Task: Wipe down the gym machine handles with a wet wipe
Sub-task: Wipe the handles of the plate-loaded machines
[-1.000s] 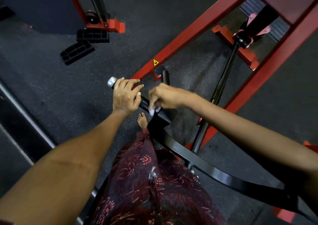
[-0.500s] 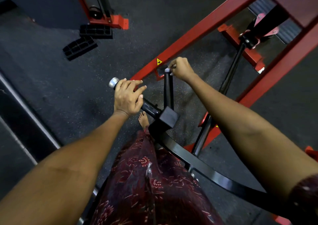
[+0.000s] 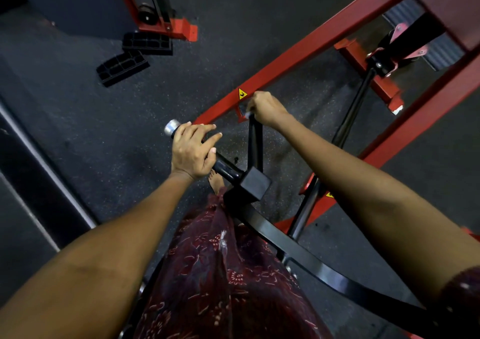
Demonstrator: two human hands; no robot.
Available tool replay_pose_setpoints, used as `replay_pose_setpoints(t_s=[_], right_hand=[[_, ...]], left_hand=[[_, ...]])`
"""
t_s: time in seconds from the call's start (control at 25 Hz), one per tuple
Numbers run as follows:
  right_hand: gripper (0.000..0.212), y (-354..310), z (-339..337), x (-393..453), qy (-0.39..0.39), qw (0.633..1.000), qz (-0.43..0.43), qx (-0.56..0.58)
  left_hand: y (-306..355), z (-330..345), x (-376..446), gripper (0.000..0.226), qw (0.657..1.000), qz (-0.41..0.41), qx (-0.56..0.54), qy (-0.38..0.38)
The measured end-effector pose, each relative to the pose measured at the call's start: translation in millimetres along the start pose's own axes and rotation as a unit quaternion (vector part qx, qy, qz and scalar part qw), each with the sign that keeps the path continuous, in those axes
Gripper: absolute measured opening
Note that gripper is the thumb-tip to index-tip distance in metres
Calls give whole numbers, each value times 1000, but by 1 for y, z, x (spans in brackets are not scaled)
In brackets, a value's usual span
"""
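Two black handles branch from a black block on the machine's curved black arm. My left hand grips the left handle, close to its silver end cap. The upright handle rises from the block. My right hand is curled round its top end, and a small bit of white wet wipe shows under the fingers. Most of the wipe is hidden inside the fist.
Red frame beams of the machine cross behind the handles, with a black rod between them. Two black plastic blocks lie on the dark rubber floor at upper left, beside another red machine base. My bare foot stands below the handles.
My right hand with the wipe slid from the base of the upright handle, near the block, up to its top end. My left hand kept its grip on the left handle.
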State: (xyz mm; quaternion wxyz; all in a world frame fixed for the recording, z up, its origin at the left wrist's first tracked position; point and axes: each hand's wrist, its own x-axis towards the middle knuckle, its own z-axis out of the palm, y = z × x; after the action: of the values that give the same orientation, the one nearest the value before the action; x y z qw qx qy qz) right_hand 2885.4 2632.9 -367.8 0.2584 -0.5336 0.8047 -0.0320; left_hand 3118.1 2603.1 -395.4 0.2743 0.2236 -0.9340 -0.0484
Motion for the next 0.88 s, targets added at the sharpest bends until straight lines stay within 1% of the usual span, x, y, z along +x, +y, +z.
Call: replay_pose_setpoints(t_s=[0.08,0.16,0.24,0.28,0.32,0.36,0.4,0.44,0.52,0.6,0.68,0.76,0.84,0.88], right_hand=[[23,-9,5,-2,-26,996,-10,-85],[26,-15,10,-11,-45,991,-34,-118],[25,-16,6,-20,-94,989,-68,-89],[28,-16,0,-19,-124,988,-69,-57],[31,-15,-7,-15,-138,989,-46,-18],[30,-11,-11,-8,-118,993,-14,18],[26,-8,-13,-2,-78,996,13,45],[22,-5,-12,1,-44,997,31,50],[21,-5,1,-2,-14,1000,25,1],[24,-5,12,-11,0,1000,3,-8],[26,-6,10,-21,-8,1000,-26,14],[29,-4,1,-32,-53,996,-58,40],[29,1,-10,-43,-102,990,-54,78],[27,7,-14,-43,-92,990,-38,99]], left_hand=[[0,0,0,45,1000,0,0,-1],[0,0,0,46,1000,-3,0,0],[0,0,1,47,1000,-4,2,5],[0,1,1,47,1000,-3,4,8],[0,1,1,47,1000,-3,5,10],[0,1,1,47,1000,-3,3,10],[0,1,2,46,1000,-4,-1,8],[0,1,1,46,1000,-5,-4,8],[0,1,1,45,1000,-4,-7,9],[0,1,0,45,1000,-3,-6,8],[1,0,0,45,1000,-7,-5,5],[0,0,0,45,1000,-8,-8,6],[1,0,1,46,1000,-6,-7,12],[1,0,1,46,1000,-4,-6,15]])
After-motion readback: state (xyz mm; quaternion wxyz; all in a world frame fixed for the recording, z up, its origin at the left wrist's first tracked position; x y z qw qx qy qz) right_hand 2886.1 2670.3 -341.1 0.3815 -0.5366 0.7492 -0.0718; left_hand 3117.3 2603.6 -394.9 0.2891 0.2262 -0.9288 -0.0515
